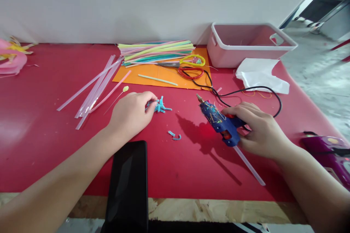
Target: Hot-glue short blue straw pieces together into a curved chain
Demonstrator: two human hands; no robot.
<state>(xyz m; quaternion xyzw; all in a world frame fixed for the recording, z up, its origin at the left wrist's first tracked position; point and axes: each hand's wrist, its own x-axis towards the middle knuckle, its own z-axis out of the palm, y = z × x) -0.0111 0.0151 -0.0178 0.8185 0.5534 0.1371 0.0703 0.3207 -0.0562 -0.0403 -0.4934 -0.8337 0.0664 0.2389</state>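
My right hand (254,127) is wrapped round the handle of a blue hot glue gun (218,118), lifted off the table with its nozzle pointing up and left. A translucent glue stick (248,165) juts from its back end. Thumb and forefinger of my left hand (135,111) are closed at a small heap of cut blue pipe cleaner pieces (161,106), with some blue showing between the fingertips. Two loose blue snippets (174,135) lie nearer to me. Left of that hand is a thin wire stem with a yellow tip (125,89).
Behind lie several colored pipe cleaners (158,51) on an orange sheet (131,74), with scissors (191,67). Glue sticks (95,87) are at left. A pink bin (246,52), white paper (262,76), black cord (257,87) and purple device (328,149) stand right. A black phone-like slab (128,185) overhangs the front edge.
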